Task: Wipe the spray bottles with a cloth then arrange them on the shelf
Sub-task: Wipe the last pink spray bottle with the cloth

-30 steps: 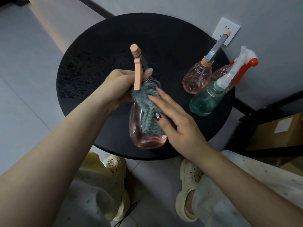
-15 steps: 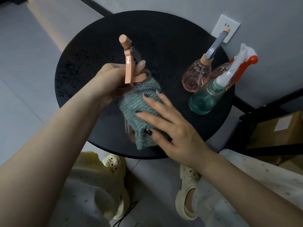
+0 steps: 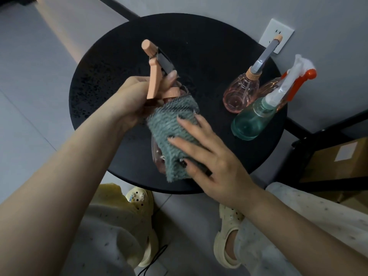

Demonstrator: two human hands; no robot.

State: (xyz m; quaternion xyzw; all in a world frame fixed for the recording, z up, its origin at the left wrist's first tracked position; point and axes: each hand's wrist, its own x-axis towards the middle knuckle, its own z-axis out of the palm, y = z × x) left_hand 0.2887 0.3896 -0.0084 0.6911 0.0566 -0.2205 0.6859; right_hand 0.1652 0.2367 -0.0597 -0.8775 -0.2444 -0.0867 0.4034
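Gripping pink bottle (image 3: 157,156) neck, left hand (image 3: 135,102) closed; right hand (image 3: 215,162) flat-open pressing cloth (image 3: 171,126); no legible writing.

Pink spray bottle (image 3: 159,154) tilted, wrapped in teal cloth (image 3: 171,132).

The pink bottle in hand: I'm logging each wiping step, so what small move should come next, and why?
Probably slide the right hand with the cloth down toward the base of the pink bottle. The left hand grips the neck at the peach trigger, the cloth drapes the upper body, and bare plastic shows below its left edge. Three more bottles wait on the black table.
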